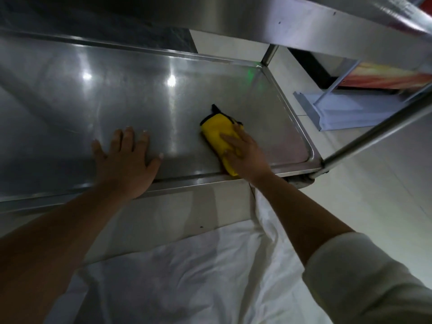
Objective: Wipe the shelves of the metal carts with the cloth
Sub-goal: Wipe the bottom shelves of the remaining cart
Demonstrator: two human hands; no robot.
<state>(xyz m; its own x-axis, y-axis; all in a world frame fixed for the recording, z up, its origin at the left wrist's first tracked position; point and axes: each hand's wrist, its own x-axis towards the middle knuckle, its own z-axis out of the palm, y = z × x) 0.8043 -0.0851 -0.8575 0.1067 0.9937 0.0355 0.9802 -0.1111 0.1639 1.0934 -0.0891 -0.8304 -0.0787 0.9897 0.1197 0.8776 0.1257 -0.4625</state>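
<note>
A lower shelf of a metal cart fills the upper left, shiny steel with a raised rim. My left hand rests flat on it near the front rim, fingers spread. To its right my right hand presses a folded yellow cloth with a black edge onto the shelf, close to the front right corner. The fingers lie fairly straight over the cloth, and the palm covers its near end.
The cart's upper shelf overhangs at the top right, carried by a round post at the front right corner. A white garment spreads below the shelf. A pale floor and a grey base plate lie to the right.
</note>
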